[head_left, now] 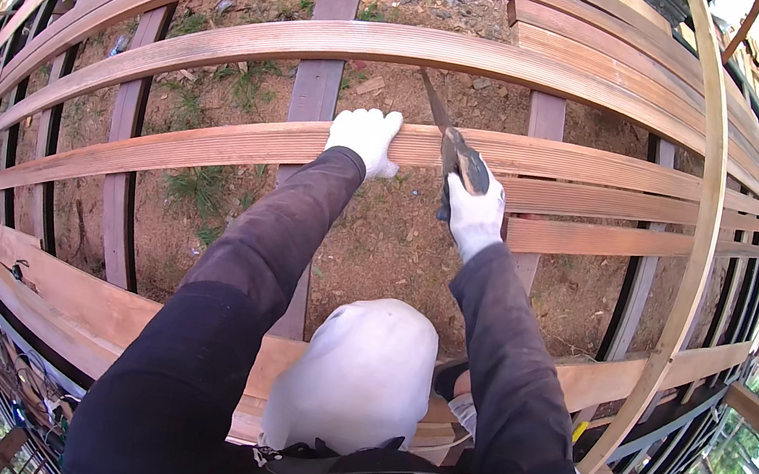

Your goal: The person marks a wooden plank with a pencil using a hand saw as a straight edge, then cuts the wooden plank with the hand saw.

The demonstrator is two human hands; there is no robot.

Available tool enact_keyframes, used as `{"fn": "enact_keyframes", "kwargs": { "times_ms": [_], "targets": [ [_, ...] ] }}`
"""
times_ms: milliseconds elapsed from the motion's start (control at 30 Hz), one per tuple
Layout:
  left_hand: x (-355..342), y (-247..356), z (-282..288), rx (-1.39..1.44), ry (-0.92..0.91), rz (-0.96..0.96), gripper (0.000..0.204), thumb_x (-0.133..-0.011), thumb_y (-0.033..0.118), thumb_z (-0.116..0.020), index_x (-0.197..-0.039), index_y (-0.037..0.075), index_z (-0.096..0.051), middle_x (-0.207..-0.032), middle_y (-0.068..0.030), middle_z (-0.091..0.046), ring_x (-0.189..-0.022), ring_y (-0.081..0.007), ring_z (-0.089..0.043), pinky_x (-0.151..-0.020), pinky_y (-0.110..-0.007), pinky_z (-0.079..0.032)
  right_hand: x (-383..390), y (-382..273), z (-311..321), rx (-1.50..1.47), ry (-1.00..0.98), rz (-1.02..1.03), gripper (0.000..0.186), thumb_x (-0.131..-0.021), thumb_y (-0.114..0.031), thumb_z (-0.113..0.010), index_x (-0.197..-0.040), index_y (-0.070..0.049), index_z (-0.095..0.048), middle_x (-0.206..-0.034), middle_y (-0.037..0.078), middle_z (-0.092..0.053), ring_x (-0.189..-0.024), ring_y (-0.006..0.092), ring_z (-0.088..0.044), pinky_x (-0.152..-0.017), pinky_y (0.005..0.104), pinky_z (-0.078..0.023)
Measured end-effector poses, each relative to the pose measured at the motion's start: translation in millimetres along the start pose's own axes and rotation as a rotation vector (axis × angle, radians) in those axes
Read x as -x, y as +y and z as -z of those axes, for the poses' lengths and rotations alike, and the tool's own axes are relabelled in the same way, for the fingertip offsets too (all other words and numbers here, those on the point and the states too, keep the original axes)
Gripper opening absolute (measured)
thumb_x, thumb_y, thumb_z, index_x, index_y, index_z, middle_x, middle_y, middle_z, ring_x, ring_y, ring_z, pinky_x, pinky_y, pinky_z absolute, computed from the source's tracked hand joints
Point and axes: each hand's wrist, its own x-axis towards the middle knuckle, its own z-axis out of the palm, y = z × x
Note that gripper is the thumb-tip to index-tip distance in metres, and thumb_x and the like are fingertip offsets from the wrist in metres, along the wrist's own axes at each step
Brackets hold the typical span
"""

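My left hand (365, 140), in a white glove, is closed over a reddish-brown grooved deck board (243, 145) that spans the joists from left to right. Just right of it, my right hand (477, 216), also gloved in white, grips the dark handle of a handsaw (459, 158). The saw's blade (434, 99) points away from me and slants up to the left, crossing the same board. Whether its teeth touch the wood cannot be made out.
Purplish-grey joists (318, 84) run away from me over bare soil with grass tufts (195, 189). More deck boards (414, 42) lie across them beyond my hands. A long pale timber strip (702, 233) crosses at the right. Close to me is a rounded white form (362, 366).
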Motion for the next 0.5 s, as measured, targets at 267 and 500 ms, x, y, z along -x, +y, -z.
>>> {"fn": "enact_keyframes", "kwargs": {
  "times_ms": [267, 500],
  "targets": [
    [9, -31, 20, -0.020, 0.027, 0.056, 0.074, -0.069, 0.044, -0.088, -0.128, 0.013, -0.058, -0.111, -0.0148, -0.068, -0.106, -0.0337, -0.068, -0.091, -0.047, -0.054, 141, 9, 27, -0.135, 0.034, 0.143, 0.055, -0.091, -0.003, -0.063, -0.145, 0.005, -0.054, -0.138, 0.020, -0.067, -0.129, 0.0301, -0.064, -0.112, 0.0357, -0.045],
    [-1, -23, 3, 0.002, -0.007, 0.037, 0.069, -0.070, 0.044, -0.086, -0.126, 0.013, -0.059, -0.111, -0.0147, -0.070, -0.106, -0.0337, -0.069, -0.091, -0.047, -0.053, 54, 8, -3, 0.039, 0.047, 0.116, 0.045, -0.089, -0.016, -0.070, -0.132, -0.001, -0.065, -0.110, 0.021, -0.075, -0.102, 0.0338, -0.074, -0.087, 0.0400, -0.056]
  ]
}}
